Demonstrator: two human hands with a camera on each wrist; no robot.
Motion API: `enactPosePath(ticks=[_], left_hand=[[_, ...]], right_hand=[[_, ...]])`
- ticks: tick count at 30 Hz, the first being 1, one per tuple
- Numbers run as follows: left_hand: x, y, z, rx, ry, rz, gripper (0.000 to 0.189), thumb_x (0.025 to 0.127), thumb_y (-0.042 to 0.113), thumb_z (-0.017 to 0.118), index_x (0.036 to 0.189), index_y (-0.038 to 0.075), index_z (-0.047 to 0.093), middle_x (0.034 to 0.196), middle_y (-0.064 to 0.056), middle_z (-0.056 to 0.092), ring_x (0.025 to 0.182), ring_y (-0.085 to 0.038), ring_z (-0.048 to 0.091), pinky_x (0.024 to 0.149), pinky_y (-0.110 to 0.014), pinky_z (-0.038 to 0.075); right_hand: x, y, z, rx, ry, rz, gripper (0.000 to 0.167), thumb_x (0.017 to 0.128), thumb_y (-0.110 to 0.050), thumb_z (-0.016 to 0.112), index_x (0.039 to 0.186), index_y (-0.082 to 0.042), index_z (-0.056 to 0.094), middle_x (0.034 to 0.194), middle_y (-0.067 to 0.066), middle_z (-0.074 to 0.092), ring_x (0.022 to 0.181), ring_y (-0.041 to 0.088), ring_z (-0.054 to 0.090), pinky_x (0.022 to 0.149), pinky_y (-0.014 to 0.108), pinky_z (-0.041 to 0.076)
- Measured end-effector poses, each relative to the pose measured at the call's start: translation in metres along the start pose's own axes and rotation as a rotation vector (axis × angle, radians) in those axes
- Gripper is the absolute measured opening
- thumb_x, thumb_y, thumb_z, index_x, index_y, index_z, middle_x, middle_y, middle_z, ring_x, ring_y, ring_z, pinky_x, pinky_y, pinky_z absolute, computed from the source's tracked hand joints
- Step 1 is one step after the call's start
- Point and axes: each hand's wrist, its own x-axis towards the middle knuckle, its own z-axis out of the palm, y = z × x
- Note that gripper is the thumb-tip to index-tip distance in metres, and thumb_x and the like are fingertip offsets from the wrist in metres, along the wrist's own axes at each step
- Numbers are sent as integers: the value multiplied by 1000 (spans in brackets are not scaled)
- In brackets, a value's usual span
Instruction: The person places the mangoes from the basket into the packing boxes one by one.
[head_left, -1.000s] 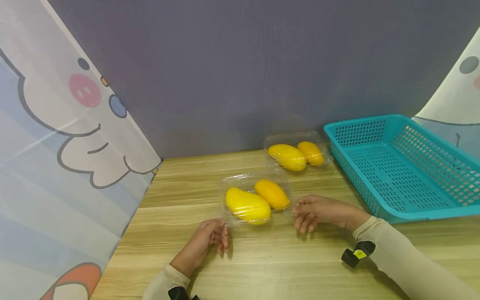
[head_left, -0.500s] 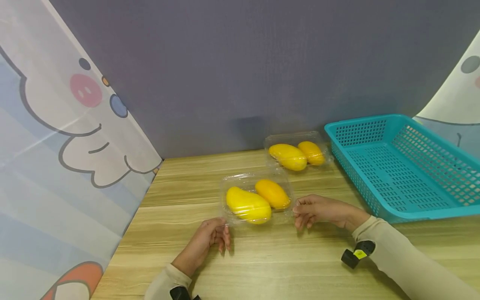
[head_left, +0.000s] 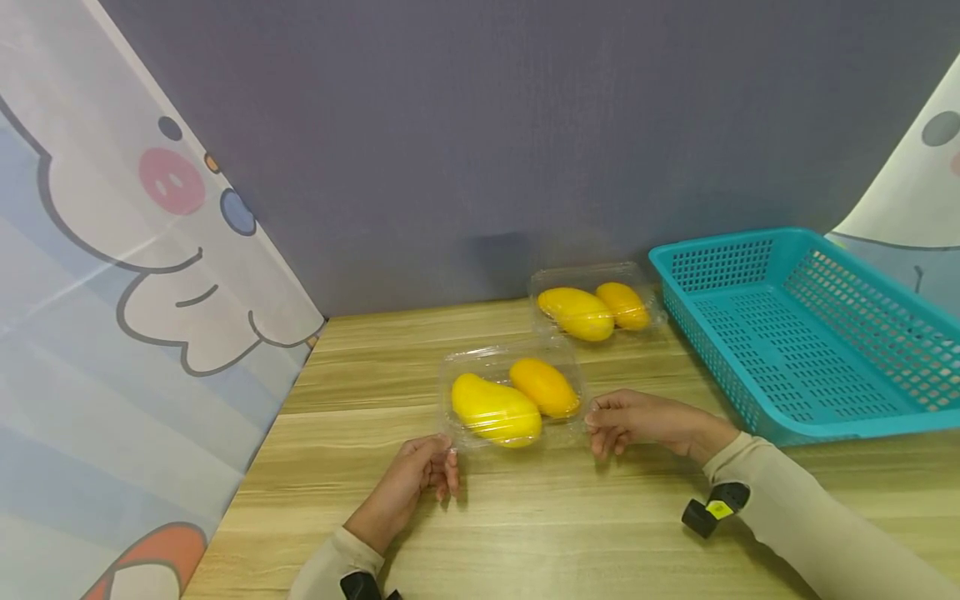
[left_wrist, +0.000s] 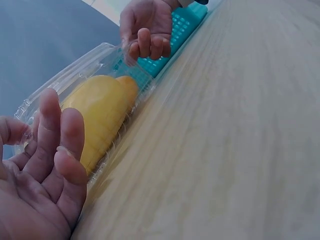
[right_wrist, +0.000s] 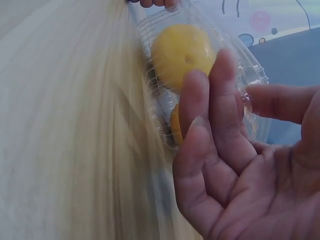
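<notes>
A clear plastic clamshell box with two yellow mangoes inside rests on the wooden table. My left hand pinches its near left corner between thumb and forefinger. On the opposite side, my right hand pinches the right edge the same way. In the left wrist view, the other fingers are loosely bent beside the box wall. The right wrist view shows my right thumb against the rim, with the remaining fingers half curled below it. The lid lies over the fruit; whether it is latched I cannot tell.
Behind it, a second clear box with two mangoes stands near the grey wall. A turquoise plastic basket is at the right, close to my right forearm. Printed cartoon sheets hang at the sides.
</notes>
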Motion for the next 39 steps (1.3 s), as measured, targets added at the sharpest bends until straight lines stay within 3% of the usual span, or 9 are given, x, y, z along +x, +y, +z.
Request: enactPosePath(ticks=[6,15,17,20,26,29,35,37,39], left_hand=[[-1,1,1,-4,4,-4,37,107,30,39,82,11,58,65,7,65,59,-9,59,54,-21,47],[-2,7,2,3,-11,-37,40,107,29,35,80,13,59,65,6,66,60,-10,61,53,-22,48],[-3,13,3,28,23,-61,41,105,30,35,80,10,60,64,4,66,58,-11,63,51,-23,48],[-6,23,5,107,142,-57,43,105,34,35,83,4,59,62,1,63,54,-15,62,47,-26,47],[-13,40,3,479,485,143,32,105,31,45,99,2,58,70,-6,54,58,-15,51,54,-25,46],[-13,44,8,729,549,294,23,100,28,59,106,6,60,85,-5,55,75,-15,50,65,-25,46],[-3,49,35,1199,443,705,39,86,25,77,120,9,64,125,-8,59,120,-27,54,100,-44,50],[2,51,45,1300,378,761,49,86,29,77,129,11,61,134,-8,57,130,-29,51,107,-47,47],[8,53,53,1372,314,756,58,87,33,77,138,13,56,142,-7,54,138,-30,47,112,-48,43]], right_hand=[[1,-1,1,-2,82,33,29,101,-26,55,101,2,63,83,0,72,78,15,67,70,27,54],[1,1,-2,-12,77,35,34,102,-27,51,103,4,64,84,0,72,77,12,68,68,24,54],[1,0,-2,-17,80,38,34,102,-28,52,103,4,64,84,0,72,77,13,67,68,25,53],[1,0,-1,-34,90,40,33,101,-27,54,103,5,64,84,0,71,77,13,66,69,25,53],[2,-2,-1,-77,122,49,31,100,-26,56,103,4,64,84,1,70,78,14,65,71,27,54],[2,-4,0,-91,136,53,30,98,-26,58,102,3,64,85,2,70,79,15,65,72,29,53],[0,-6,1,-102,169,68,27,96,-28,61,101,-1,63,88,5,70,81,16,65,72,31,52],[1,-6,1,-102,181,69,26,96,-28,62,101,-2,62,89,6,69,80,17,65,71,30,52],[2,-5,2,-106,190,64,27,96,-28,62,102,-2,62,89,6,69,80,17,65,69,30,52]])
